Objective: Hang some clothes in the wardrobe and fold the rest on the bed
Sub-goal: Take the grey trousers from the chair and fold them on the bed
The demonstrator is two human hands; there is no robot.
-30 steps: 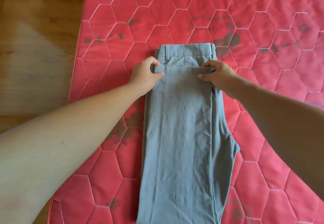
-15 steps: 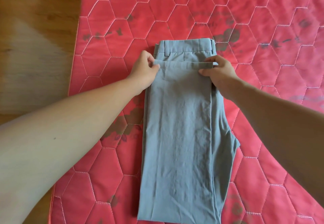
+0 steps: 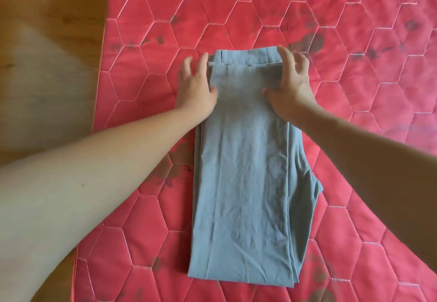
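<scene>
Red quilted bed cover (image 3: 331, 30) fills most of the view, with a strip of wood floor (image 3: 47, 41) along the left. Grey trousers (image 3: 246, 171) lie flat on the cover about mid-frame, running lengthwise away from the person. They are doubled over, with a folded edge at the near end and the leg ends lying just short of the waistband (image 3: 246, 56) at the far end. An under layer bulges out along the right side, so the stack isn't square. Both bare forearms reach in from the bottom corners. Left hand (image 3: 196, 86) lies open and flat, fingers spread on the cover beside the trousers' far left edge, thumb on the cloth, gripping nothing. Right hand (image 3: 290, 84) is also open, fingers splayed and a little bent over the far right corner, thumb on the cloth, pressing, not pinching. Step looks like folding on the bed, with the half-fold laid and being smoothed. Next move probably needs both hands back at the near corners to take hold and fold once more, tucking in that right bulge first. No wardrobe, hanger, basket or other container in view, and no other clothes visible.
</scene>
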